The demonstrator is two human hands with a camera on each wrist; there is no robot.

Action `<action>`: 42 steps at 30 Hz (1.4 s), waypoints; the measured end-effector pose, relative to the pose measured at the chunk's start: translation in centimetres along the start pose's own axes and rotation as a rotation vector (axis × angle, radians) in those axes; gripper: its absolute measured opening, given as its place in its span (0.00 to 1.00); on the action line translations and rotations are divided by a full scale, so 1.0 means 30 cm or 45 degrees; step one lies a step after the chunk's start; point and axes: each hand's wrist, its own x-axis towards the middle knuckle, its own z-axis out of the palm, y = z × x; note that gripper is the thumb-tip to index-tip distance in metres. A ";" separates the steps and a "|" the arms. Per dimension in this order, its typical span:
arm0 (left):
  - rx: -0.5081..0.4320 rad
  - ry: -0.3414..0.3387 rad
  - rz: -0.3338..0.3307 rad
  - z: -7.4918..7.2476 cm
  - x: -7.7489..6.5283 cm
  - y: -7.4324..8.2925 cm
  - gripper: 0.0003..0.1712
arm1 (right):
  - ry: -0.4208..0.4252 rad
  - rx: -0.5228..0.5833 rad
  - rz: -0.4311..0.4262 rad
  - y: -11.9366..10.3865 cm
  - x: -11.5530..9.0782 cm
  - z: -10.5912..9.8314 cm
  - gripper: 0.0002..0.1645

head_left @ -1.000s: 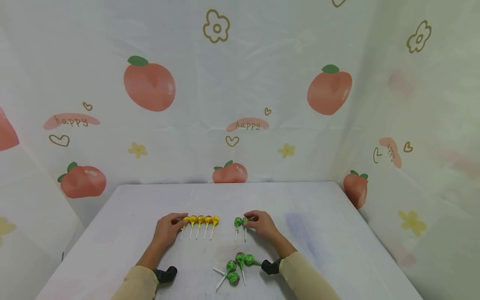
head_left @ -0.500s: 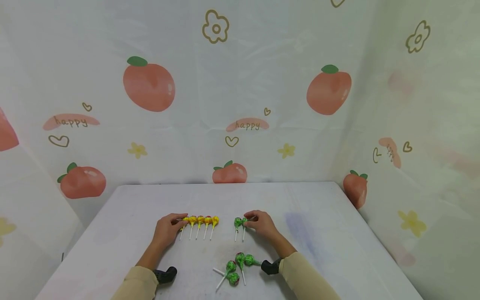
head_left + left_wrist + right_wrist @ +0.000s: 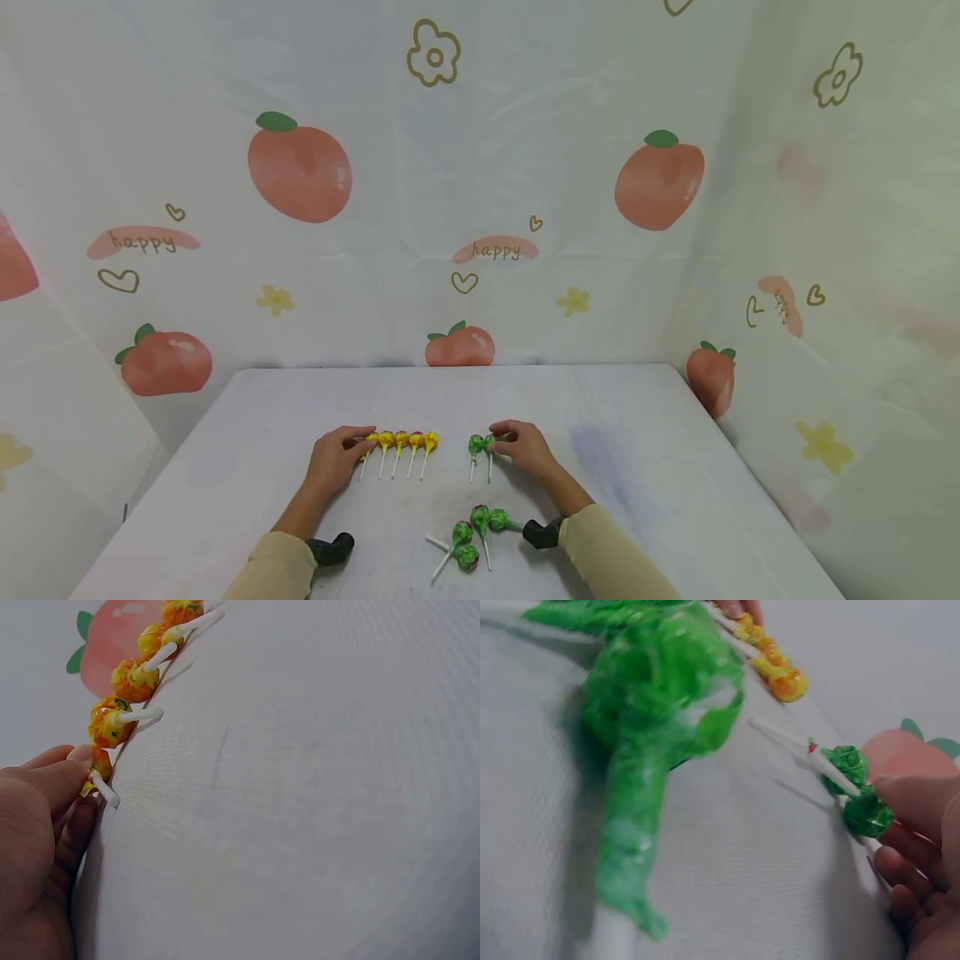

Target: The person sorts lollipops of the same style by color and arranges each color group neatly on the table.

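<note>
Several yellow lollipops (image 3: pixel 401 439) lie in a row on the table, sticks toward me. At the row's left end my left hand (image 3: pixel 330 458) pinches the last yellow lollipop (image 3: pixel 100 763) by its wrapped head between thumb and finger. To the right, two green lollipops (image 3: pixel 476 444) lie side by side. My right hand (image 3: pixel 527 450) pinches the head of the right one, a green lollipop (image 3: pixel 868 814) whose head touches or nearly touches its neighbour (image 3: pixel 845 763). The fingers partly cover both held heads.
Nearer to me lies a loose group of several green lollipops (image 3: pixel 480 518), some with crossing sticks; one looms large in the right wrist view (image 3: pixel 667 682). Black wrist devices (image 3: pixel 332 550) sit by both sleeves. A fruit-print cloth (image 3: pixel 480 167) hangs behind the white table (image 3: pixel 637 400).
The stick of the green lollipop in my right hand swung slightly left, then back right. Both hands otherwise stay in place, and the rows look the same.
</note>
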 end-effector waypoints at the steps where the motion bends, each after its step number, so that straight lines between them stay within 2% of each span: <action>1: 0.001 -0.001 0.001 0.000 -0.001 0.001 0.17 | 0.007 0.021 0.006 0.002 -0.001 -0.002 0.18; 6: 0.010 -0.003 0.003 0.002 -0.005 0.005 0.17 | 0.063 0.135 0.041 -0.003 -0.014 -0.015 0.20; 10: 0.003 0.006 0.013 0.003 -0.007 0.003 0.17 | 0.097 0.163 0.028 -0.018 -0.033 -0.025 0.19; 17: -0.013 0.032 0.045 0.006 0.001 -0.004 0.16 | 0.046 0.160 -0.071 -0.056 -0.097 -0.038 0.14; 21: -0.009 0.029 0.053 0.005 0.001 -0.005 0.16 | -0.044 0.161 -0.126 -0.069 -0.138 -0.043 0.13; 28: -0.006 0.027 0.046 0.004 0.003 -0.004 0.16 | -0.289 0.184 -0.155 -0.069 -0.188 -0.056 0.15; 36: -0.002 0.021 0.031 0.004 0.003 -0.006 0.16 | -0.586 0.065 -0.183 -0.079 -0.211 -0.069 0.20; 42: 0.004 0.019 0.039 0.004 0.004 -0.007 0.16 | -0.695 -0.050 -0.189 -0.091 -0.212 -0.067 0.25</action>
